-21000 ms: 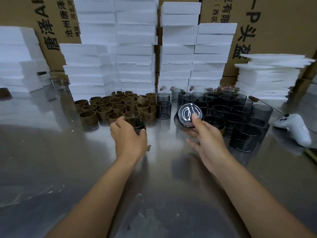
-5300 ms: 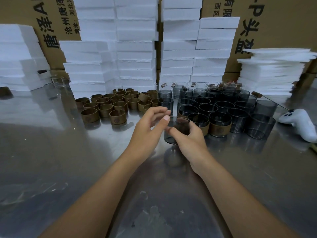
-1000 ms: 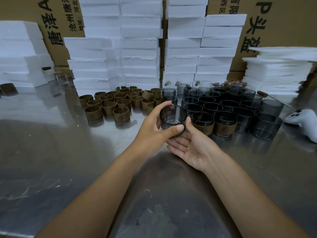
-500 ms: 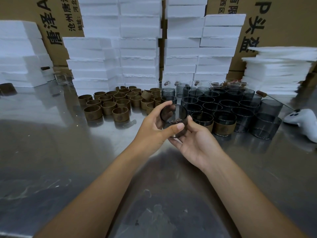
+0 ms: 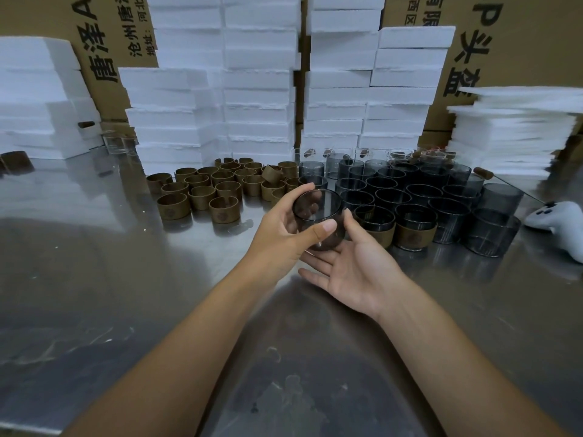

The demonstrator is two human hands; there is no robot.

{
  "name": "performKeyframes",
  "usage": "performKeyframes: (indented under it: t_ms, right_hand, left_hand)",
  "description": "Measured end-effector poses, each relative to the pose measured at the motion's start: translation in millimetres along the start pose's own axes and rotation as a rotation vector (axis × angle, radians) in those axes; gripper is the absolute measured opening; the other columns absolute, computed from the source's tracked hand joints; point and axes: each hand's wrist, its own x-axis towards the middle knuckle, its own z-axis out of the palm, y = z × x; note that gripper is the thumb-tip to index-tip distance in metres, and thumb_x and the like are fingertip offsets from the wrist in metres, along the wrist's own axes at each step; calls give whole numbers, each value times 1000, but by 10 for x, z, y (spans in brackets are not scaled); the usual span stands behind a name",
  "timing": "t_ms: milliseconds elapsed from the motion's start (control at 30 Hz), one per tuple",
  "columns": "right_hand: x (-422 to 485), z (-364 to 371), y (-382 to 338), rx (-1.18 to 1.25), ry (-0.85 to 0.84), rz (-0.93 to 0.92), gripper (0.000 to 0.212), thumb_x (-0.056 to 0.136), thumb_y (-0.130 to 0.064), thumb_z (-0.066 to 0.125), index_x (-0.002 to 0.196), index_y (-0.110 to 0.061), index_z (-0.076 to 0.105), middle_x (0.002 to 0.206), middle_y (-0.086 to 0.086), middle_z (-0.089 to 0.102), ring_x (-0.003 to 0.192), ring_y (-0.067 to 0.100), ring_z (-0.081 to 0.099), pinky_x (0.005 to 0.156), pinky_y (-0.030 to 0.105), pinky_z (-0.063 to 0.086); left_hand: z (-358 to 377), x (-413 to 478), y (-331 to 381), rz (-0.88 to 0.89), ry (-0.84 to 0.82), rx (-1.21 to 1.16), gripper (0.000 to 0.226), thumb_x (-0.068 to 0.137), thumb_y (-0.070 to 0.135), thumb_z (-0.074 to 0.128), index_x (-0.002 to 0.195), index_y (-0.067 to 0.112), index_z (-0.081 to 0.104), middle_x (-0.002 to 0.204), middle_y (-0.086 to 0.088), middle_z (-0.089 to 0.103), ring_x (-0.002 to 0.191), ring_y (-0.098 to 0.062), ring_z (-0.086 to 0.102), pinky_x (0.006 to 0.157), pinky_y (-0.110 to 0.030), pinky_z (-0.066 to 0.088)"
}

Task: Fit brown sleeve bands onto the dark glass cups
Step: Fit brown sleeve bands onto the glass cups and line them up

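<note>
My left hand point(image 5: 280, 234) grips a dark glass cup point(image 5: 318, 212) above the steel table, thumb across its front and fingers behind its rim. My right hand point(image 5: 353, 269) lies palm up under and beside the cup, its fingers straight and its thumb touching the cup's right side. No sleeve shows on this cup. Several loose brown sleeve bands point(image 5: 220, 187) stand on the table at the back left. Several bare dark cups point(image 5: 419, 190) stand at the back right. Two cups with brown sleeves point(image 5: 413, 227) stand in the front row just right of my hands.
Stacks of white foam boxes point(image 5: 258, 83) line the back in front of cardboard cartons. A pile of white foam sheets point(image 5: 511, 134) sits at the right. A white controller point(image 5: 558, 222) lies at the right edge. The steel table point(image 5: 126, 294) stretches toward me.
Over the last second the cup stayed in my left hand, tilted slightly toward me. My right hand stayed below and beside it, fingers opening out a little.
</note>
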Motion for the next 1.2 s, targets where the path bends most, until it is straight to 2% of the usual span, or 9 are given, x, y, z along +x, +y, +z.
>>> performKeyframes:
  t_ms: [200,300,400,500,567,633,800,1000,1200]
  right_hand:
    - [-9,14,6,-8,50,-80,53,95,-57,38,108,-13,64,110,8,69,98,18,64,103,45,38]
    - [-14,48,2,-100,88,-207,52,92,-57,42,120,-18,62,119,3,68,111,16,61,98,43,40]
    - [-30,94,51,-366,151,-368,42,90,-52,52,121,-27,63,116,-7,69,112,7,60,91,33,46]
    - [-46,110,94,-567,166,-502,29,92,-44,52,108,-25,68,102,-12,72,89,-12,62,75,11,47]
    - [-41,99,95,-583,166,-518,27,93,-43,50,105,-27,67,99,-14,71,85,-16,61,77,11,47]
    - [-31,89,89,-561,164,-523,21,95,-42,48,99,-31,65,95,-19,69,83,-18,60,78,13,46]
    - [-17,95,90,-522,201,-527,20,96,-41,47,93,-31,64,84,-23,67,76,-21,59,78,14,45]
    - [-59,108,38,-338,201,-447,38,89,-35,62,121,-15,63,106,-8,71,94,-5,65,78,18,44]
    - [-64,70,35,-373,155,-422,18,88,-38,62,96,-26,72,90,-15,74,89,-5,66,78,20,44]
  left_hand:
    - [-15,10,2,-59,80,-8,67,63,33,80,126,21,58,110,9,69,102,-1,64,78,-14,52]
    - [-34,42,-14,-162,153,-25,54,62,42,81,112,30,65,105,5,72,103,-12,66,90,-34,54]
    - [-15,37,13,-254,156,-88,57,61,49,80,109,21,68,103,-5,73,103,-26,67,104,-52,40]
    - [-10,26,14,-263,70,-186,54,70,46,74,106,6,68,94,-11,74,93,-25,70,83,-35,56]
    - [-3,11,38,-271,48,-254,57,69,40,69,108,-2,66,91,-13,73,84,-19,71,62,-19,54]
    - [4,5,26,-266,48,-289,60,66,33,71,112,-6,63,95,-16,71,81,-17,71,54,-14,50]
    - [-21,30,-40,-281,15,-357,42,63,24,77,99,2,71,101,-15,72,93,-19,70,79,-23,55]
    - [-49,41,-56,-302,-28,-423,30,66,25,76,89,7,76,91,-11,74,86,-17,70,85,-28,56]
    - [-41,17,0,-338,-1,-357,40,67,31,73,99,9,69,92,-7,71,89,-16,66,99,-33,46]
